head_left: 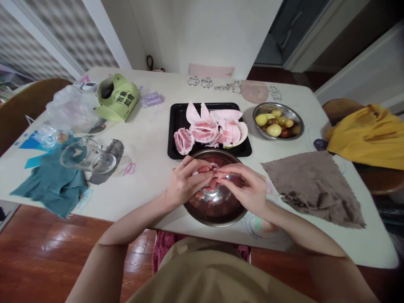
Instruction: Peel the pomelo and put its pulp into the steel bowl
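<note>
Both my hands are over a round metal bowl (221,210) at the table's near edge. My left hand (184,183) and my right hand (248,187) are closed on the same pink pomelo segment (212,172), fingertips meeting above the bowl. Bits of pink flesh lie in the bowl. Behind it a black tray (176,126) holds peeled pomelo pieces (203,130) and white-pink peel (232,120).
A metal dish of small yellow and red fruit (277,122) stands right of the tray. A brown cloth (315,185) lies at right, a yellow cloth (366,134) on a chair. At left are a glass jug (85,155), a teal cloth (53,185), plastic bags and a green holder (118,97).
</note>
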Action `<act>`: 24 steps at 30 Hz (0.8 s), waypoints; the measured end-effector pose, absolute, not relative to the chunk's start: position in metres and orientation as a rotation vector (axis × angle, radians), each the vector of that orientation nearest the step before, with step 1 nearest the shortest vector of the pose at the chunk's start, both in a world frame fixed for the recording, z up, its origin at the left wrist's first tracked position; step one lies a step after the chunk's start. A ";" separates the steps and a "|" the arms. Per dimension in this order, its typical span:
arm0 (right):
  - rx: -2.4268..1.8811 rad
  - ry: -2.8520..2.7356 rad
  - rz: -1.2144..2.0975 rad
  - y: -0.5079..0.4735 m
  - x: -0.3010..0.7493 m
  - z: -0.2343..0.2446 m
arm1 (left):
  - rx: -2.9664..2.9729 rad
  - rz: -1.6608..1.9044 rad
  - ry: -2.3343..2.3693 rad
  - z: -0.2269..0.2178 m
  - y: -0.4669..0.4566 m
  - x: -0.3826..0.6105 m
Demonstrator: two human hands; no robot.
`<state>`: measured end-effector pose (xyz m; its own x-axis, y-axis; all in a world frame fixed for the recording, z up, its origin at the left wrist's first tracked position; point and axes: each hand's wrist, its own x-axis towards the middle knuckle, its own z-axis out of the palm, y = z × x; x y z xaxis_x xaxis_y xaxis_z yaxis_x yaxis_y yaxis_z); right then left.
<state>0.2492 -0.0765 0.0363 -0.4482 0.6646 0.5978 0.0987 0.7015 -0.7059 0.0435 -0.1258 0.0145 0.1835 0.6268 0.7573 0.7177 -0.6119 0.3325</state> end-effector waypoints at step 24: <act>-0.801 -2.001 0.927 -0.074 0.253 0.028 | -2.111 -1.216 -1.280 0.017 -0.130 0.037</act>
